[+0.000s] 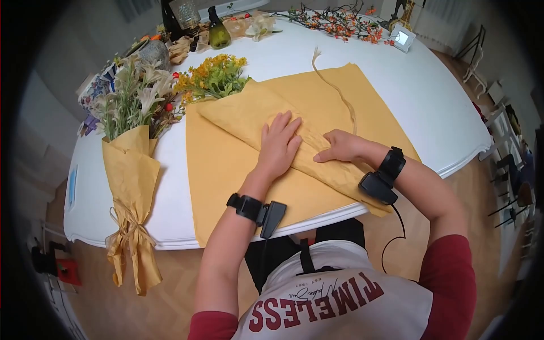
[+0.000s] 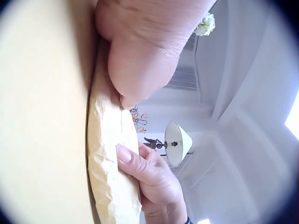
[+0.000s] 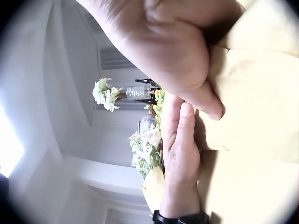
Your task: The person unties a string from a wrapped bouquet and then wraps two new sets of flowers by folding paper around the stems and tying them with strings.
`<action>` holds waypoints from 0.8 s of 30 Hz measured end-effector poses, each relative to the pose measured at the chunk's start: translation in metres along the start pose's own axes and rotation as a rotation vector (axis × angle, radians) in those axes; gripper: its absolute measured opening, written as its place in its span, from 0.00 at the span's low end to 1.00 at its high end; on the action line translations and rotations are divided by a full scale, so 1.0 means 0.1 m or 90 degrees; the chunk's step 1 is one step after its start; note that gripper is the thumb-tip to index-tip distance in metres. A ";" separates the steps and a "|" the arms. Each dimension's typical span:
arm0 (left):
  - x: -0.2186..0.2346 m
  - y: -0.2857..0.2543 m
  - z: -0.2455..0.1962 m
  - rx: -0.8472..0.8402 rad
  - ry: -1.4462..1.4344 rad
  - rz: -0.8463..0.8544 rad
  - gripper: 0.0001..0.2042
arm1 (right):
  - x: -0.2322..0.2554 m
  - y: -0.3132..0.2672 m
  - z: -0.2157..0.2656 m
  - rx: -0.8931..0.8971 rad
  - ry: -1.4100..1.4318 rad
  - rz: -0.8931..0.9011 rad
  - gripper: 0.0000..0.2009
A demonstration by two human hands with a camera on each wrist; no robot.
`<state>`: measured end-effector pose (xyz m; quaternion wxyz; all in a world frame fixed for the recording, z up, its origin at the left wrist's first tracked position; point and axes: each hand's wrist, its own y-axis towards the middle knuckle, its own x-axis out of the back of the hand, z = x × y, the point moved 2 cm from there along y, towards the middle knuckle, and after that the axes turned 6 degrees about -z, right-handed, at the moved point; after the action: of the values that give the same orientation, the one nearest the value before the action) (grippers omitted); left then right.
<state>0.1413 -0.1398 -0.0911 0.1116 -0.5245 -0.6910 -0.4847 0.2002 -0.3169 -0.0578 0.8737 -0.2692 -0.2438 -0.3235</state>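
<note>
A bouquet of yellow flowers (image 1: 212,76) with green leaves lies rolled in yellow wrapping paper (image 1: 238,113), slanting down toward the table's front edge. My left hand (image 1: 279,144) rests on the middle of the roll, its fingers extended over the creased paper. Just to the right, my right hand (image 1: 343,146) holds the lower part of the roll, with curled fingers on the far side. Its thumb (image 2: 133,161) presses on the crinkled paper in the left wrist view. The flower stems are hidden inside. Beneath lies a large flat yellow sheet (image 1: 226,192).
A twine-tied bouquet (image 1: 133,175) in yellow paper lies left, its lower end past the edge of the white table (image 1: 453,122). A twine strand (image 1: 337,88) curves across the sheet. At the back are a green bottle (image 1: 219,31), orange-berried branches (image 1: 334,22) and a small white device (image 1: 403,39).
</note>
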 end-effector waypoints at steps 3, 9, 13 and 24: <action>0.23 -0.18 -0.22 0.070 -0.189 -0.185 0.18 | 0.01 -0.03 0.06 -0.022 0.184 0.072 0.21; 0.30 -0.79 -0.72 0.777 -0.924 -0.102 0.18 | 0.05 -0.09 0.07 -0.146 0.317 0.110 0.20; 0.10 -0.71 -0.73 0.737 -1.070 0.061 0.17 | -0.01 -0.11 0.08 -0.180 0.413 0.157 0.18; -0.16 -0.51 -0.70 0.777 -1.290 -0.216 0.19 | 0.00 -0.08 0.05 -0.146 0.487 0.165 0.22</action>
<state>0.0809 -0.2031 -0.0943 -0.3189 -0.4304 -0.6411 0.5496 0.1937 -0.3187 -0.0516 0.8993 -0.2535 0.1716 -0.3125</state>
